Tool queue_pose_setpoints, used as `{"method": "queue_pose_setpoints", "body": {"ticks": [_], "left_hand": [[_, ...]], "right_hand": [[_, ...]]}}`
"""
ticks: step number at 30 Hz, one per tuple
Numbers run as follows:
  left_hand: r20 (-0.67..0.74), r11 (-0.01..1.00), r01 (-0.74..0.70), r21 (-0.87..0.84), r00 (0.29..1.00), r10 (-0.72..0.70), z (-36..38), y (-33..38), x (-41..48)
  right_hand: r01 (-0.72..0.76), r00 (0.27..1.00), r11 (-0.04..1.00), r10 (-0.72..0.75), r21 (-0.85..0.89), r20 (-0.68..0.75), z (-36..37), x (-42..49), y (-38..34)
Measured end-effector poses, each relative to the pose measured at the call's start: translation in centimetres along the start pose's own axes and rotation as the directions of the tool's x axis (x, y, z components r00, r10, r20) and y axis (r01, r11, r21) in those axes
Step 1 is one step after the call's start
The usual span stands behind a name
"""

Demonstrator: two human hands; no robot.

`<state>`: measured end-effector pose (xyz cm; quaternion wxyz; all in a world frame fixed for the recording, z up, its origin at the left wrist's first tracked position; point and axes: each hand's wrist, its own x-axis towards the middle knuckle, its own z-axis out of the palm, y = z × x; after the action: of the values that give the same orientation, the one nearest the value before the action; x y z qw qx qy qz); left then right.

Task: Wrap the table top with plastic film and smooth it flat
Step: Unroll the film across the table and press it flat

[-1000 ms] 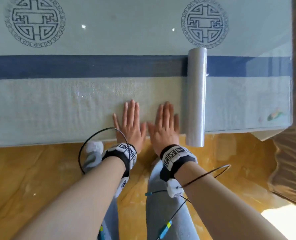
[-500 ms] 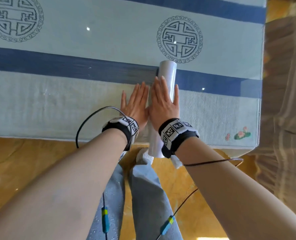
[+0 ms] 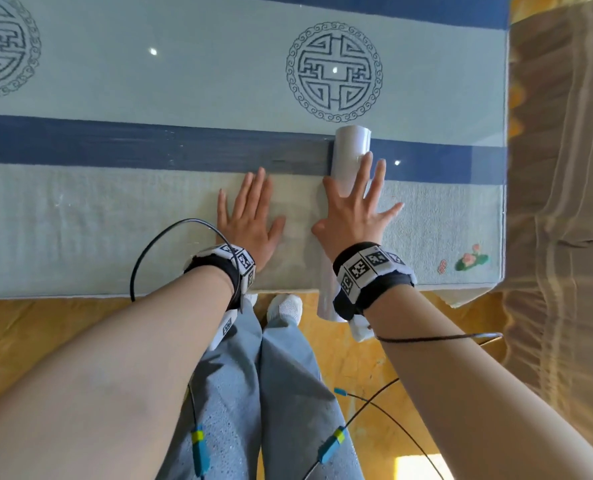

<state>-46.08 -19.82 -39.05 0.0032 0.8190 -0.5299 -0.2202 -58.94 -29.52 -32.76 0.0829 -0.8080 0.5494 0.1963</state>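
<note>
Covering the near strip of the big blue worktop (image 3: 184, 71), the plastic film (image 3: 115, 220) looks clear, thin and a bit cloudy. It is likely light, soft and clingy, so press it with flat palms. The stiff white roll (image 3: 352, 143) lies across the near edge; push its middle. The left grip (image 3: 250, 220) lies flat on the film. The right grip (image 3: 353, 213) rests spread on the roll, clasping nothing.

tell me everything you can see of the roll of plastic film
The roll of plastic film is a pale, glossy white-grey cylinder lying flat on the table top, square to the near edge. Its far end reaches the blue stripe; its near end overhangs the edge. The right hand presses on it with spread fingers.
</note>
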Motion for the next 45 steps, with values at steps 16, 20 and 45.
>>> {"method": "queue_pose_setpoints", "body": {"ticks": [16, 20, 45], "left_hand": [[-0.040, 1.000, -0.002, -0.010, 0.999, 0.001, 0.8, -0.9, 0.2], [-0.042, 1.000, 0.010, -0.012, 0.999, -0.011, 0.8, -1.4, 0.9], [-0.008, 0.999, -0.011, 0.031, 1.000, 0.011, 0.3, -2.4, 3.4]], "right_hand": [[-0.107, 0.968, 0.994, 0.099, 0.022, 0.232, 0.0, 2.2, 6.7], [-0.049, 0.967, 0.998, 0.040, 0.029, 0.251, -0.3, 2.6, 7.9], [-0.170, 0.962, 0.985, 0.164, 0.011, 0.220, 1.1, 3.9, 16.0]]}}
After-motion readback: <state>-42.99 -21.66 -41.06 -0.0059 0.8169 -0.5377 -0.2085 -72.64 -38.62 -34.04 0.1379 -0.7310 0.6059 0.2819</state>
